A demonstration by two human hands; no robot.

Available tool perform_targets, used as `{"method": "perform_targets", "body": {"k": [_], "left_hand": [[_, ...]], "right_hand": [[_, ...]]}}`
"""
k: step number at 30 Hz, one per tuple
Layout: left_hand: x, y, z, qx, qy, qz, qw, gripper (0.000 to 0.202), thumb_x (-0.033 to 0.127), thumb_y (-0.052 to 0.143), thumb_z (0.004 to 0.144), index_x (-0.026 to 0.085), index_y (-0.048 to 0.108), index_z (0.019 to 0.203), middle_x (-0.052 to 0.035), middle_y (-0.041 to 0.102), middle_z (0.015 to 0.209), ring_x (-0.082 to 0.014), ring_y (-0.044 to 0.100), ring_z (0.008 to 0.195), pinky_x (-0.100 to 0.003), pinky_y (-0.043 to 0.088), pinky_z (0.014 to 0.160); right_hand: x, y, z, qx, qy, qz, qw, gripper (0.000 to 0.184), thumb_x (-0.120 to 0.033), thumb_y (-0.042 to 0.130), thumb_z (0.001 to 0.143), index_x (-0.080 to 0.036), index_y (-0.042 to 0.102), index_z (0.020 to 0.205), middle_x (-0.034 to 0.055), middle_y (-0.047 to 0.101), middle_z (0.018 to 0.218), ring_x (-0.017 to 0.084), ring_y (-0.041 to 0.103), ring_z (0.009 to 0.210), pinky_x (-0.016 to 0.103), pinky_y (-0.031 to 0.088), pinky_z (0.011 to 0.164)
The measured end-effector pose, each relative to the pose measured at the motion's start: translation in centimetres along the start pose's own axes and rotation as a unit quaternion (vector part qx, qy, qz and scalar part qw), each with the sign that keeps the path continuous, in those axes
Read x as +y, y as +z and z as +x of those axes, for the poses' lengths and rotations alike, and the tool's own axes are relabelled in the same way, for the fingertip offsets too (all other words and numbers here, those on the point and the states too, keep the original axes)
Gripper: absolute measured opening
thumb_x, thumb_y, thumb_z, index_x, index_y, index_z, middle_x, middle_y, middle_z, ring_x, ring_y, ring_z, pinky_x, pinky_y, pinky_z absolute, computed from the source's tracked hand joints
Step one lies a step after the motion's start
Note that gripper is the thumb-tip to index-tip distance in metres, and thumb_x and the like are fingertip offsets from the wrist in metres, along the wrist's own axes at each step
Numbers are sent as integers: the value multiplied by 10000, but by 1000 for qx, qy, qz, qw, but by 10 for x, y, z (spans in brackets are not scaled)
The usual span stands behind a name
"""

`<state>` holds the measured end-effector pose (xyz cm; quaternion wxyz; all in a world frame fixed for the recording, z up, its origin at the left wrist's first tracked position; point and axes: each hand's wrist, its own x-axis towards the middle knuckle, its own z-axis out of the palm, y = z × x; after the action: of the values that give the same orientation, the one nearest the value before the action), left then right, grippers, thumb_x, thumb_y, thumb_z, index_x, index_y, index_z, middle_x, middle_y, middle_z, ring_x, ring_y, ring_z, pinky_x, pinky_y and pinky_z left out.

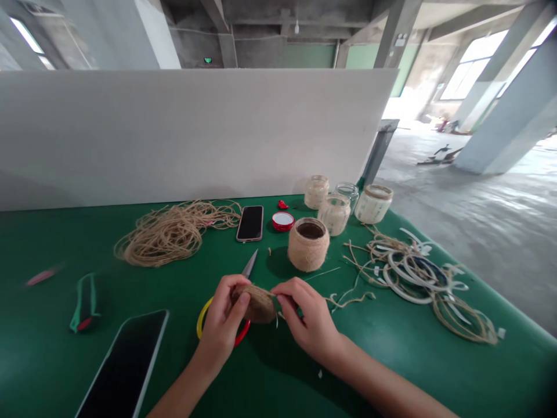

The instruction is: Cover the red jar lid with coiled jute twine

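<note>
I'm seeing the left hand clamping a jute-wrapped bundle just above a yellow-and-red plastic ring. The right hand is pinching a strand at the bundle's edge, close beside the left (keeping that strand taut seems wisest).

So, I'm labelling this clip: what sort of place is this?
Likely a makeshift craft workspace in an unfinished factory hall: bare concrete pillars, a raw concrete floor, and a green table with jute twine and twine-wrapped jars.
</note>
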<state>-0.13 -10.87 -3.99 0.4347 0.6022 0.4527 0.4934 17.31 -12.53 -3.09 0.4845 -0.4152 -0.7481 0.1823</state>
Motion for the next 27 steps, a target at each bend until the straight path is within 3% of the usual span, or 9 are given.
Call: {"method": "perform_targets", "body": {"k": [21,24,27], "left_hand": [[-5,4,-1,61,-17,-88,994,223,361,531,808,196,499,954,-31,575,845,-155,577,745,-268,462,673],[-3,4,1,39,-17,-60,997,208,364,501,825,199,502,951,-28,575,847,-165,577,775,-279,459,701],[-1,2,3,23,1,34,999,185,344,470,842,221,518,971,-25,574,916,-171,566,841,-268,448,730]], "right_hand": [[4,11,-7,-19,-39,-78,996,229,-188,460,859,-170,493,1084,77,633,957,183,577,801,314,476,711],[5,11,-7,-14,-34,-70,997,237,-164,439,864,-172,490,1095,75,630,946,182,579,808,311,476,711],[5,9,-6,-14,-22,-56,998,241,-147,435,862,-173,497,1093,69,627,933,178,576,822,306,474,724]]}}
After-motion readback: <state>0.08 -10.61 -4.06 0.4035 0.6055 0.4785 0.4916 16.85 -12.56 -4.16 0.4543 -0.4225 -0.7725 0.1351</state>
